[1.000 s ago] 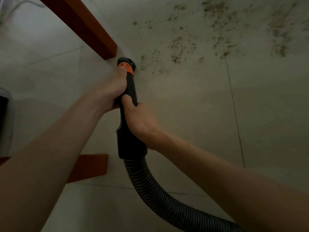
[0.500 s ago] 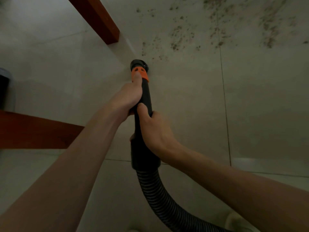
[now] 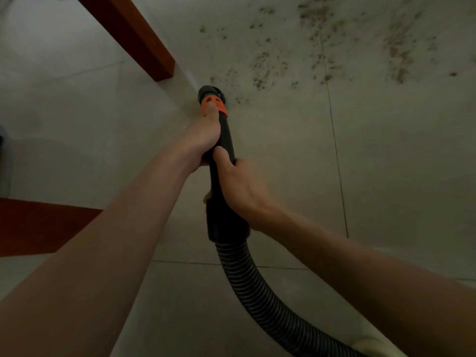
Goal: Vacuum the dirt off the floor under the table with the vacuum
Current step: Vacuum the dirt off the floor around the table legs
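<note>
Fingers of the left hand [image 3: 203, 139] and right hand [image 3: 239, 184] wrap tight around the black vacuum wand [image 3: 223, 140] at frame centre. Its nozzle [image 3: 210, 92] meets the dirt [image 3: 319, 47] scattered across the upper right floor [image 3: 386, 163], beside a wooden table leg [image 3: 134, 34].

Both forearms come into view bare right up to the frame edge, no sleeve or cuff showing on either one. The left hand [image 3: 203, 137] wears no glove, ring or band, and the wrist behind it carries no watch or strap. The right hand [image 3: 242, 186] is just as plain, ungloved, fingers and wrist unadorned.
</note>
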Demonstrator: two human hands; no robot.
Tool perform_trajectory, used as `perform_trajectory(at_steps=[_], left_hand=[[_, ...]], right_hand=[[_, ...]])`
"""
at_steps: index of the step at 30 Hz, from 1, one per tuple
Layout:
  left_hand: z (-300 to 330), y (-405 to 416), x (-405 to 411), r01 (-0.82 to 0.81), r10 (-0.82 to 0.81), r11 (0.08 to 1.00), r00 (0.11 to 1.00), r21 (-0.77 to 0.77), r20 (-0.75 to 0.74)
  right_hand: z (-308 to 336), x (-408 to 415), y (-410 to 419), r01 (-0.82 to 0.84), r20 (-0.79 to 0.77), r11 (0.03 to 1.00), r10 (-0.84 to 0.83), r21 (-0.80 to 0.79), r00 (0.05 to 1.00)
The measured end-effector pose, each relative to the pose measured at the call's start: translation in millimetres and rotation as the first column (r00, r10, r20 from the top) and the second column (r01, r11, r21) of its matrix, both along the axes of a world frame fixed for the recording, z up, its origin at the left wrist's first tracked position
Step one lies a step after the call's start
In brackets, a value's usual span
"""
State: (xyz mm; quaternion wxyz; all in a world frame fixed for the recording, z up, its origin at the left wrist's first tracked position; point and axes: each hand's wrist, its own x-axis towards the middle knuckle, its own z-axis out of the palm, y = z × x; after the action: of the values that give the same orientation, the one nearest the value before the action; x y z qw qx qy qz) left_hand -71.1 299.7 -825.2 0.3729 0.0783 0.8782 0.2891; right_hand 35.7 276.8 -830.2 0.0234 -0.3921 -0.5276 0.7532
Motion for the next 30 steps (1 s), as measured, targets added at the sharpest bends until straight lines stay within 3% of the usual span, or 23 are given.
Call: perform_trajectory(at_steps=[9, 18, 30], left_hand=[[-3, 27, -31, 0.023, -0.023, 0.997, 1.0, 0.071, 0.003], [5, 48, -36, 0.0, 0.001, 0.999, 1.0, 0.047, -0.012], [12, -16, 13, 0.013, -0.022, 0.998, 0.991, 0.068, 0.131]], right_hand=[[-3, -33, 27, 0.03, -0.01, 1.0, -0.03, -0.008, 1.0], [0, -49, 45, 0.058, 0.011, 0.997, -0.058, 0.057, 0.998], [17, 11, -16, -0.02, 0.084, 0.998, 0.014, 0.062, 0.996]])
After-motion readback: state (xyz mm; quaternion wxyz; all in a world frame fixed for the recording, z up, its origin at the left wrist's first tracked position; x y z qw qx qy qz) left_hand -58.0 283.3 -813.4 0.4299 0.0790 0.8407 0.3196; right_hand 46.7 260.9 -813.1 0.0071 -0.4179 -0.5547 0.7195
